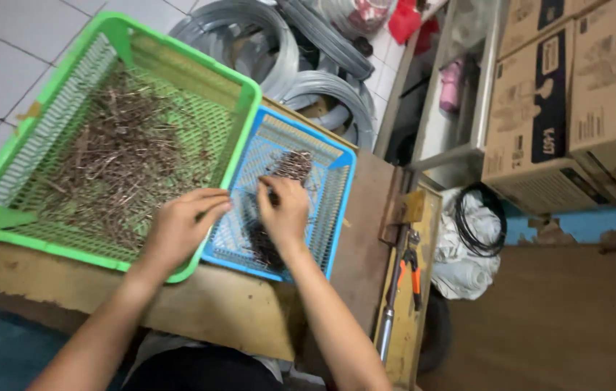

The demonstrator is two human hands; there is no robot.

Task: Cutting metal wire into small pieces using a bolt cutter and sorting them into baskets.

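A large green mesh basket [246,94] on the wooden bench holds a loose heap of thin brown metal pins [116,163]. Right of it a smaller blue mesh basket [337,195] holds two tidy bundles of the same pins [293,165]. My left hand [181,228] hovers over the green basket's near right corner, fingers curled and pointing toward the blue basket. My right hand [284,211] is inside the blue basket, its fingertips pinched on a few pins above the nearer dark bundle [264,250].
Orange-handled pliers [411,268] and a metal rod lie on a wooden ledge at the bench's right. Coils of grey wire [250,36] sit behind the baskets. Cardboard boxes [576,101] stack at right; a white bag with black cable [471,232] lies below.
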